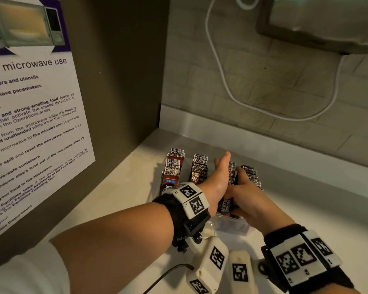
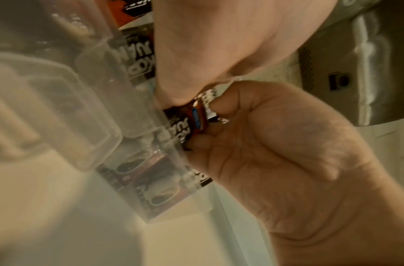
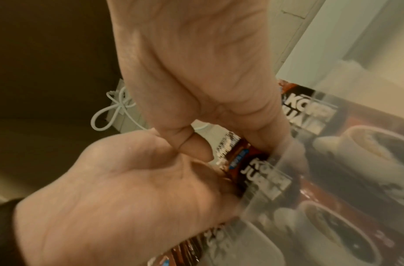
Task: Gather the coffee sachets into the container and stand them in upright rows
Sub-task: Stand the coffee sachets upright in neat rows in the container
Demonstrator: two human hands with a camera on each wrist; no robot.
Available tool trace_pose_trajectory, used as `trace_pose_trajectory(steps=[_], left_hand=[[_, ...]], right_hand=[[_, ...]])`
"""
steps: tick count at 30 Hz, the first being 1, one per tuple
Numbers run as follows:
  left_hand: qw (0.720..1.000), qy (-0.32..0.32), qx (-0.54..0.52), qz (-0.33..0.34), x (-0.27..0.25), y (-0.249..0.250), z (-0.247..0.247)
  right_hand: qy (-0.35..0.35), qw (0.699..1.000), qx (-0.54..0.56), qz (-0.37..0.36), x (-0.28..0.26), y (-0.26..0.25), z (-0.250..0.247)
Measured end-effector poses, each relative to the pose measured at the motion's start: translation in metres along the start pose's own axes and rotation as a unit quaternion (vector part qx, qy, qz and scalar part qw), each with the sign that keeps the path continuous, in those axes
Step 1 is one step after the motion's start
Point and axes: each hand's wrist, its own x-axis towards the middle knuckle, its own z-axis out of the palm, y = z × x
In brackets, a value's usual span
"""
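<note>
Dark coffee sachets stand upright in rows [image 1: 174, 166] [image 1: 200, 168] [image 1: 251, 175] inside a clear plastic container [image 1: 232, 227] on the pale counter. My left hand [image 1: 221, 170] reaches in between the rows with its fingers straight, its palm [image 3: 116, 189] flat against a bundle of sachets [image 1: 232, 172]. My right hand [image 1: 244, 187] grips that same bundle from the right. In the wrist views its thumb and curled fingers [image 3: 196, 72] [image 2: 264, 153] pinch the sachets [image 2: 196, 118] [image 3: 246, 156] at the container's rim. The bundle's lower part is hidden by the hands.
A dark cabinet panel with a microwave-use notice [image 1: 30, 124] stands close on the left. The tiled wall behind carries a looping white cable [image 1: 221, 81], and an appliance [image 1: 327, 24] hangs at the upper right. A thin black cable [image 1: 168, 272] lies on the near counter.
</note>
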Motion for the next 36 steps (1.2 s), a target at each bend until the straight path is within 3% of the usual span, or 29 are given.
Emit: trace_pose_trajectory(steps=[6, 9, 13, 16, 20, 28, 36], left_hand=[[0.997, -0.030, 0.022, 0.068, -0.043, 0.035, -0.016], [0.986, 0.034, 0.055, 0.152, -0.066, 0.055, -0.040], [0.953, 0.175, 0.075, 0.237, -0.068, 0.059, -0.081], [0.959, 0.218, 0.005, 0.180, -0.060, 0.043, -0.104], [0.976, 0.186, -0.028, 0.113, -0.056, 0.019, -0.115], [0.993, 0.071, -0.085, 0.027, -0.047, 0.010, -0.109], [0.996, 0.068, -0.051, 0.010, -0.044, 0.010, -0.107]], right_hand=[[0.081, 0.992, -0.040, -0.083, -0.007, -0.015, -0.014], [0.131, 0.980, -0.039, -0.147, -0.017, -0.029, -0.017], [0.092, 0.981, -0.007, -0.172, -0.028, -0.042, 0.002], [0.017, 0.991, -0.018, -0.134, -0.023, -0.039, 0.034], [-0.071, 0.995, -0.003, -0.076, -0.006, -0.031, 0.078], [-0.071, 0.996, 0.055, -0.008, 0.024, -0.023, 0.117], [-0.075, 0.994, 0.076, 0.021, 0.034, -0.016, 0.122]])
